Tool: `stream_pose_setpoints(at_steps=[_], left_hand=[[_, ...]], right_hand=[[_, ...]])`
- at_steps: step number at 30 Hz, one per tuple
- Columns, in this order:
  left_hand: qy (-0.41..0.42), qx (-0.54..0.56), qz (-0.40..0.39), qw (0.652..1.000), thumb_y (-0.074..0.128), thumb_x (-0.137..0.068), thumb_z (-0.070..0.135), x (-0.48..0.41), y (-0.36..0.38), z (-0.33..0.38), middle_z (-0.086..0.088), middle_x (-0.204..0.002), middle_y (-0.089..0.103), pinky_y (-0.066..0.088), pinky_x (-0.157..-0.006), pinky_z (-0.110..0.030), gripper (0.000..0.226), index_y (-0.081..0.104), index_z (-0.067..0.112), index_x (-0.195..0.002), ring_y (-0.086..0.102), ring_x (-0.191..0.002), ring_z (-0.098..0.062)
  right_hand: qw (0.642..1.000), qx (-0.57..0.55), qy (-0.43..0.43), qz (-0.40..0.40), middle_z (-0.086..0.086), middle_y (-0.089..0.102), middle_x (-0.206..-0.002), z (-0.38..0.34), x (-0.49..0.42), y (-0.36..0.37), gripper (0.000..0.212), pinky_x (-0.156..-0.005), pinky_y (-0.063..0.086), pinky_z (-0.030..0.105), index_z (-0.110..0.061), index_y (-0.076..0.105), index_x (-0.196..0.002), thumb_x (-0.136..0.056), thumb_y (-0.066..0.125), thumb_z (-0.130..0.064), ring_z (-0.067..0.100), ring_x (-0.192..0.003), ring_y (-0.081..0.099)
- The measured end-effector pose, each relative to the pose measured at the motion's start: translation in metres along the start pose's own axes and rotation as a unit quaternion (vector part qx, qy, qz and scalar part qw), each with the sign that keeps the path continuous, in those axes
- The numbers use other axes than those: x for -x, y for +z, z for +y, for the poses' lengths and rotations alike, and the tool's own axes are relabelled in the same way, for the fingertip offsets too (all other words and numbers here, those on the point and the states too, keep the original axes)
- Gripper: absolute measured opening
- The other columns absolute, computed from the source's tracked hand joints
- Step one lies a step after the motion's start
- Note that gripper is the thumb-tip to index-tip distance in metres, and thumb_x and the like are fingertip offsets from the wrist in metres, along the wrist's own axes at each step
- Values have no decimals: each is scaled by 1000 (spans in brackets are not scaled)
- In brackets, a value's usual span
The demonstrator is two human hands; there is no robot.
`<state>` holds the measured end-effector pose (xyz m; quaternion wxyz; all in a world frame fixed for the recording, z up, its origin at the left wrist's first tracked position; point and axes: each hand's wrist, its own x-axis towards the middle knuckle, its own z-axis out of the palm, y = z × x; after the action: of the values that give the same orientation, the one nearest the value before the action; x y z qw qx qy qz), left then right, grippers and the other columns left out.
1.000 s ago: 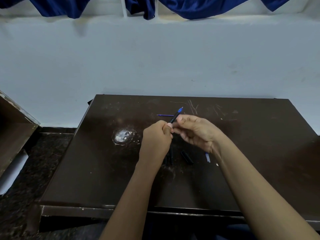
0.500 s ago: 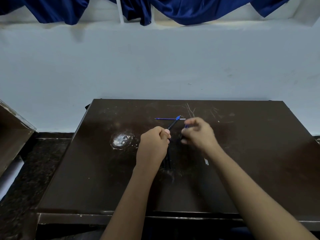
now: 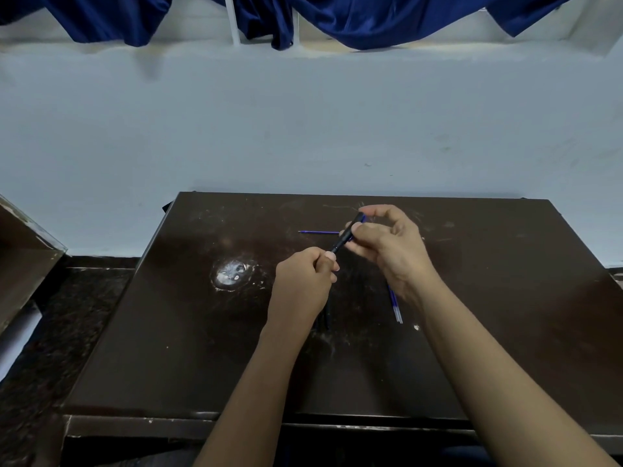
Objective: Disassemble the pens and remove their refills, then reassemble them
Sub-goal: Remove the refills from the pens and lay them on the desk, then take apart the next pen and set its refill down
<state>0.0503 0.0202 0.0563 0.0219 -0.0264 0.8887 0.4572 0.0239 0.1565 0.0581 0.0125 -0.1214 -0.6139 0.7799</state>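
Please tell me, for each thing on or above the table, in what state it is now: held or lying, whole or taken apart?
Black pen: held tilted above the table, both hands gripping it.
Left hand: closed around the pen's lower end.
Right hand: fingers pinching the pen's upper part.
Loose refill: lying flat on the table, out of its pen.
Refills near the right wrist: lying on the table, partly hidden.
Table: scratched, with a worn pale spot.

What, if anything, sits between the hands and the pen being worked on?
Nothing visible: the left hand and right hand both grip the black pen directly, above the table. A loose refill lies beyond it.
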Motion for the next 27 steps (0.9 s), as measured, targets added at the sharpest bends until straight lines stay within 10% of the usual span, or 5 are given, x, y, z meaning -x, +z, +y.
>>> stream_pose_setpoints(at_steps=[10, 14, 20, 27], left_hand=[[-17, -6, 71, 997, 48, -96, 22, 5, 9, 0, -5, -77, 71, 35, -54, -10, 28, 66, 13, -77, 62, -70, -14], [-33, 4, 67, 997, 45, -97, 20, 2, 7, 3, -3, -82, 70, 38, -52, -3, 28, 67, 9, -84, 51, -59, -3], [-124, 46, -71, 989, 47, -96, 24, 1, 16, 6, -4, -90, 67, 51, -67, -20, 25, 63, 8, -104, 60, -71, -9], [-120, -99, -73, 985, 51, -95, 30, 2, 9, 4, -5, -115, 61, 37, -73, -24, 29, 56, 13, -118, 51, -84, -11]], right_hand=[[999, 36, -12, -1, 23, 71, -97, 18, 6, 14, 36, -82, 57, 36, -17, 59, -107, -77, 73, -1, 28, -85, 71], [999, 22, 2, -27, 20, 71, -95, 21, 9, 22, 49, -64, 54, 33, -20, 57, -122, -80, 70, 0, 22, -69, 63], [997, 34, 61, 13, 13, 67, -84, 20, 0, 9, 51, -65, 56, 27, -18, 60, -121, -79, 65, 9, 18, -66, 61], [905, 421, 60, -13, -2, 57, -92, 50, -4, -10, 59, -77, 41, 20, -21, 48, -139, -84, 65, -5, 10, -85, 55]])
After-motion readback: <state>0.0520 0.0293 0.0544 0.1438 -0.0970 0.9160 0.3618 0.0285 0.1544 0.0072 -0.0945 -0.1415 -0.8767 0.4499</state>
